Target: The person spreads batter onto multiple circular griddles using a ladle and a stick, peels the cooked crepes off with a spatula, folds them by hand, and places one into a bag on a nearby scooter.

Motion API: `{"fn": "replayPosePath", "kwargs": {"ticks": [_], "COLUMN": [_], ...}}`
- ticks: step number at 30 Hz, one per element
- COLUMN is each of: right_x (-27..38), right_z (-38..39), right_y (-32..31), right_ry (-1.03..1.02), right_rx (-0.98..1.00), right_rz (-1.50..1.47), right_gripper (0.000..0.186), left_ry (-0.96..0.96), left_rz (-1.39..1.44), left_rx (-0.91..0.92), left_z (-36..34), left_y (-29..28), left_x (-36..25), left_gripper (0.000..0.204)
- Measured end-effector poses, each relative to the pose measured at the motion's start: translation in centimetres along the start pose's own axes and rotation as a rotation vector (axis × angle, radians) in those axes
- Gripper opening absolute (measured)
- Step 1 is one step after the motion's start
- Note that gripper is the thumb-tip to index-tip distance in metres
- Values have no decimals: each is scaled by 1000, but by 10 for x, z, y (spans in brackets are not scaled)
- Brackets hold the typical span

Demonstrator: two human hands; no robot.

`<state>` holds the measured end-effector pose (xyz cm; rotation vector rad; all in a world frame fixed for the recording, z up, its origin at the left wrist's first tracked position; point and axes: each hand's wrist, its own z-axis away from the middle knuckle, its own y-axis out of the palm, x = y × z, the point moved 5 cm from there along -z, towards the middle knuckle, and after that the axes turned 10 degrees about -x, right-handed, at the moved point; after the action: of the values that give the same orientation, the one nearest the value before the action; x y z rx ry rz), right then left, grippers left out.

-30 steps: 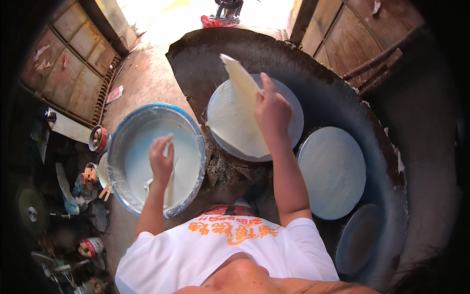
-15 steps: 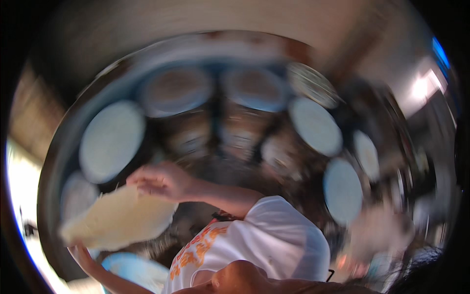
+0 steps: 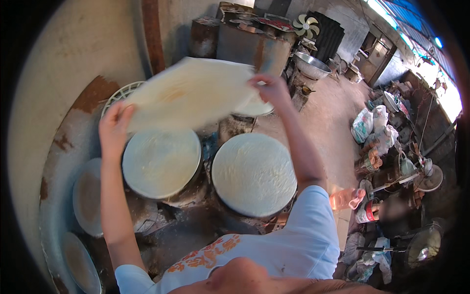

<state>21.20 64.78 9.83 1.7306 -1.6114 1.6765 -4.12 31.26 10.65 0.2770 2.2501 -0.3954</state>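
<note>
A large, thin, pale crepe (image 3: 196,93) with light brown patches is stretched in the air between my hands, slightly blurred. My left hand (image 3: 116,122) pinches its near left edge, and my right hand (image 3: 270,90) grips its far right end. Below its near edge are two round griddles covered with pale batter or crepe, a left griddle (image 3: 161,164) and a right griddle (image 3: 254,175). Partly hidden behind the crepe are a white lattice basket (image 3: 111,99) at the left and another pale round surface (image 3: 257,106) at the right.
Two bare, brownish griddles, one upper (image 3: 87,198) and one lower (image 3: 80,262), sit at the left along a curved ledge (image 3: 63,142). A metal basin (image 3: 312,66) and a fan (image 3: 306,26) stand at the back. Bags (image 3: 374,122) and clutter line the right side.
My view has swung round and become sharper. The crepe, held low at the left before, is now raised and spread beyond the two covered griddles, still in both hands.
</note>
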Motion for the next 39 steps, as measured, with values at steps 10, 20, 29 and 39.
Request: {"fn": "replayPosePath", "kwargs": {"ticks": [10,20,29,39], "right_x": [-296,-444,-476,42], "right_z": [-170,-188,-184,358], "right_y": [-33,59,44,357], "right_ry": [263,337,116,-93], "right_rx": [-312,-559,-521,1259], "right_rz": [-533,67,-204,-532], "right_gripper": [34,17,26,22], "left_ry": [689,397,-316,-1269], "left_rz": [-487,-724,-983,-926], "left_rx": [74,422,-168,-523], "left_z": [-78,19,168,609], "left_y": [364,183,-95,-117], "left_x": [142,194,60,-93], "left_gripper": [27,32,29,42]}}
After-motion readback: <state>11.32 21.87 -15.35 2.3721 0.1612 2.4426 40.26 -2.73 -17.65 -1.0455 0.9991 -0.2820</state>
